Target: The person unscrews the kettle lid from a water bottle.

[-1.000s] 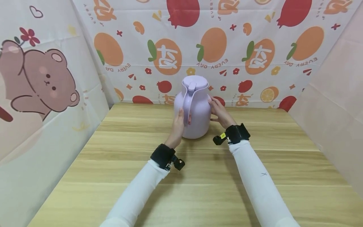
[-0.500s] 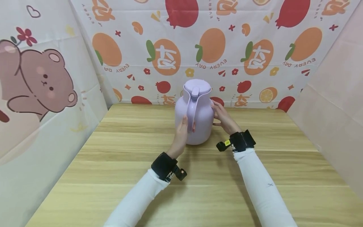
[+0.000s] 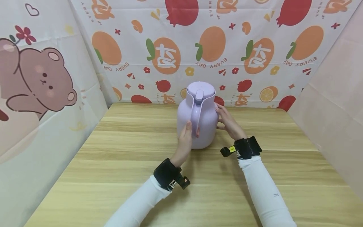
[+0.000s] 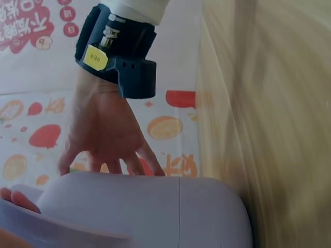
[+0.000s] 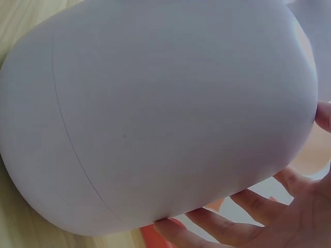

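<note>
A lavender thermos jug (image 3: 205, 126) stands upright on the wooden table, its lid and thumb lever on top and its handle facing me. My left hand (image 3: 183, 145) grips the handle, thumb on the near side; curled fingertips (image 4: 23, 201) show past the handle in the left wrist view. Against the right side of the jug rests my right hand (image 3: 230, 125), its fingers spread and fairly straight. In the right wrist view the jug's smooth body (image 5: 165, 119) fills most of the frame, with the right-hand fingers (image 5: 258, 206) touching along its lower edge.
The wooden table (image 3: 113, 151) reaches back to a fruit-print cloth (image 3: 181, 37). A cloth with a bear print (image 3: 48, 82) hangs at the left, and a pale pink cloth (image 3: 334, 104) at the right. Black camera straps (image 3: 167, 175) circle both wrists.
The jug has come toward me and slightly right across the table, both hands moving along with it. The left hand keeps its grip on the handle, the right its touch on the side.
</note>
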A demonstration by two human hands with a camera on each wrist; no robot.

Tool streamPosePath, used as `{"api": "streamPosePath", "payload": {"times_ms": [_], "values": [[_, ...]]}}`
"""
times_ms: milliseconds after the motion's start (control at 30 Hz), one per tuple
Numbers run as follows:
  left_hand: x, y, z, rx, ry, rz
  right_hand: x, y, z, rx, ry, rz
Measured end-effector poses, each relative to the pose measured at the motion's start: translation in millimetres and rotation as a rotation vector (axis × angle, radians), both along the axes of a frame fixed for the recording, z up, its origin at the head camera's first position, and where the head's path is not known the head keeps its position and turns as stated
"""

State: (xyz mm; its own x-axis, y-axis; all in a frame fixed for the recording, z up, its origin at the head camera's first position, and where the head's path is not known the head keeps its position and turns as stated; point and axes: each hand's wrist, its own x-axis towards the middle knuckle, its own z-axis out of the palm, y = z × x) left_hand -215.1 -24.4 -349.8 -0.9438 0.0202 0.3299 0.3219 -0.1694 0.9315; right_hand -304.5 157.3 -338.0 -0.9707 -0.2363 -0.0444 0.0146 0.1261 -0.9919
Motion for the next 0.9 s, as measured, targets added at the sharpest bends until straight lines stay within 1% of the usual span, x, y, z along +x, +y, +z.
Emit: {"api": "streamPosePath", "payload": {"times_ms": [167,267,367,500,667,900], "values": [[6.9,6,-0.1,-0.013,0.011,0.027,5.5,4,0.4,-0.002,0.003,0.010],[10.1,10,-0.6,-0.017,0.022,0.030,8.6,7,0.2,0.002,0.008,0.016],[14.3,12,-1.5,-0.034,0.013,0.034,11.9,9,-0.7,0.007,0.012,0.015],[20.7,15,-1.6,-0.041,-0.005,0.025,15.9,12,-3.3,0.020,0.017,0.004],[27.8,18,-0.6,-0.029,0.004,0.015,20.8,16,-6.0,0.032,0.028,-0.003],[33.8,22,-0.8,-0.027,0.034,0.028,25.9,19,-5.7,0.035,0.045,-0.005]]}}
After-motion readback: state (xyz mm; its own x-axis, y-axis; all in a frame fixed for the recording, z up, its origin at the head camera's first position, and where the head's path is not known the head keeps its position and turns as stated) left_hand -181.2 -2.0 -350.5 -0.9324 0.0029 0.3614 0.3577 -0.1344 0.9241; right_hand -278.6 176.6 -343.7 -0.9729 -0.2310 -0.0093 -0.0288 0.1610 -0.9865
